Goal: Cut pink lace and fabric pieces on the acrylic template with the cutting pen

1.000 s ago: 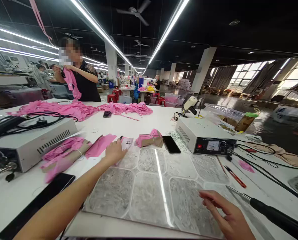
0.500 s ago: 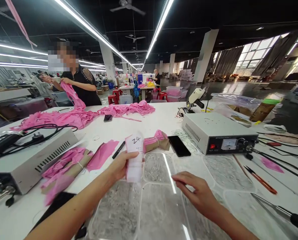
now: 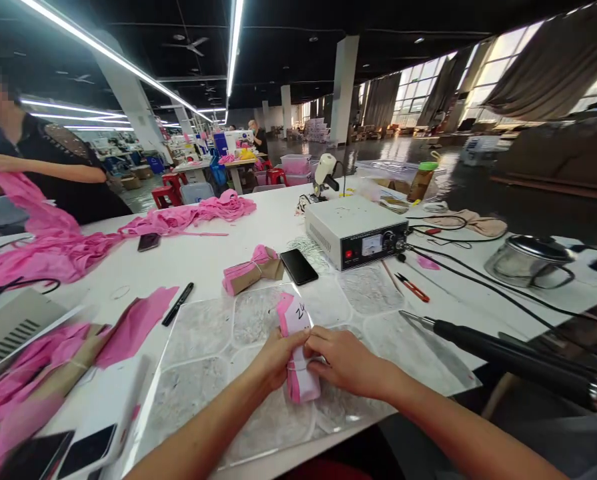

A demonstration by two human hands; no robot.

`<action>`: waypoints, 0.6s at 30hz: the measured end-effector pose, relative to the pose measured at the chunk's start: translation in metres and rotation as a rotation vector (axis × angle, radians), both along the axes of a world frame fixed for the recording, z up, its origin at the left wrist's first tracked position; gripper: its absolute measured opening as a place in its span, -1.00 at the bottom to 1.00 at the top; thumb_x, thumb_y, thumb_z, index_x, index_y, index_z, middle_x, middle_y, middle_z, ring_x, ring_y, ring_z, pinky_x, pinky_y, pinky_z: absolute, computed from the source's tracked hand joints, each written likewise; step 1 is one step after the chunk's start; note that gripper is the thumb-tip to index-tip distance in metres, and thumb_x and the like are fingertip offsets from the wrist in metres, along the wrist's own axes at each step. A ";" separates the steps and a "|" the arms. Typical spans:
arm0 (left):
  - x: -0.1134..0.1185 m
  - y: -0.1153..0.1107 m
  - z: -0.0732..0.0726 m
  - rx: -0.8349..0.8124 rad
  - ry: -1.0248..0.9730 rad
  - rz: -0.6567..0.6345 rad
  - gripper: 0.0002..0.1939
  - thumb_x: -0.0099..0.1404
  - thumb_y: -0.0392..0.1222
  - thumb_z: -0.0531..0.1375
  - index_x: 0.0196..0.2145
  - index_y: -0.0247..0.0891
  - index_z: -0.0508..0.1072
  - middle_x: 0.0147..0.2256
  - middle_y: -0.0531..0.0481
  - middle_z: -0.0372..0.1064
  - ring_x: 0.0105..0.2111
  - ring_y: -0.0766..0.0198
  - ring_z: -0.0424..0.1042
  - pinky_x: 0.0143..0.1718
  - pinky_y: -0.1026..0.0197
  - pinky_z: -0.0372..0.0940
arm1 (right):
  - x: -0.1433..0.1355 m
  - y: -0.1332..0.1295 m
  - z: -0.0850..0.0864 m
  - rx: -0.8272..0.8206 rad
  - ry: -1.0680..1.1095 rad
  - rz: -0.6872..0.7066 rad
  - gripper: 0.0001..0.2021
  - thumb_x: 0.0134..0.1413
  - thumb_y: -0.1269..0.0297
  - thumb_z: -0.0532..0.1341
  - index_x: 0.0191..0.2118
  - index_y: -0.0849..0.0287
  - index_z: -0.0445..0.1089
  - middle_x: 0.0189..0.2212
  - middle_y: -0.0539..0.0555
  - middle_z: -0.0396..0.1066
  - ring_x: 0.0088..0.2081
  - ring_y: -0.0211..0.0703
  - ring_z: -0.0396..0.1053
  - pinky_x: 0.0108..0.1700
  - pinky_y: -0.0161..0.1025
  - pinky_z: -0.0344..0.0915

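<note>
A bundle of pink fabric strips [image 3: 305, 385], wrapped in white paper with a handwritten mark like "24", tilts over the grey-patterned clear mat. My left hand [image 3: 277, 357] is closed around its left side, thumb across the front. Against its right edge my right hand [image 3: 345, 360] is closed, with bent fingers and thumb on the bundle. A thin pale band crosses the bundle between the hands; whether the right fingers grip it too is hidden. Just beyond lies another pink bundle [image 3: 248, 270] in brown card, beside a black phone [image 3: 299, 267].
The grey control box [image 3: 355, 230] stands beyond the mat [image 3: 198, 327]. Orange-handled snips [image 3: 412, 288] and a black-handled soldering-iron-like tool [image 3: 508, 350] lie right, near a glass pot [image 3: 528, 260]. A black marker [image 3: 178, 304] and pink fabric [image 3: 138, 327] lie left. A co-worker [image 3: 53, 160] handles pink fabric.
The view has turned right and down. My right hand, apart from the bundle before, now meets it. My left hand has brought the bundle nearer, over the mat.
</note>
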State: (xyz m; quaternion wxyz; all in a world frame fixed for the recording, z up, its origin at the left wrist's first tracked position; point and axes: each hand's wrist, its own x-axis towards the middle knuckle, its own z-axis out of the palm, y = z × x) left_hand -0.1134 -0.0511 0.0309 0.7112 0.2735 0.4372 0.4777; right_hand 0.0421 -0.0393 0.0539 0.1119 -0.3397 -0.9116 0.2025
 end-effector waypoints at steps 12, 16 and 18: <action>0.004 -0.014 0.004 -0.175 0.040 0.185 -0.87 0.13 -0.30 0.29 -0.46 -0.43 0.43 -0.51 -0.18 0.48 -0.51 0.17 0.48 -0.45 0.22 0.39 | 0.005 -0.026 -0.007 0.255 -0.175 0.256 -0.80 0.13 0.40 0.04 -0.20 0.33 0.36 -0.22 0.22 0.41 -0.25 -0.03 0.37 -0.41 -0.20 0.11; -0.006 -0.013 0.012 -0.244 -0.031 0.344 -0.87 0.28 -0.30 0.16 -0.40 -0.42 0.40 -0.49 -0.18 0.48 -0.48 0.15 0.52 -0.38 0.15 0.44 | 0.002 -0.028 -0.004 0.267 -0.124 0.263 -0.85 0.10 0.44 0.06 -0.27 0.28 0.36 -0.28 0.15 0.41 -0.32 -0.11 0.36 -0.44 -0.23 0.07; -0.008 -0.014 0.015 -0.255 -0.099 0.366 -0.86 0.31 -0.27 0.13 -0.37 -0.41 0.38 -0.48 -0.17 0.48 -0.47 0.15 0.52 -0.35 0.13 0.46 | 0.000 -0.027 -0.001 0.282 -0.096 0.230 -0.87 0.09 0.46 0.07 -0.30 0.25 0.35 -0.31 0.13 0.41 -0.35 -0.13 0.36 -0.44 -0.23 0.06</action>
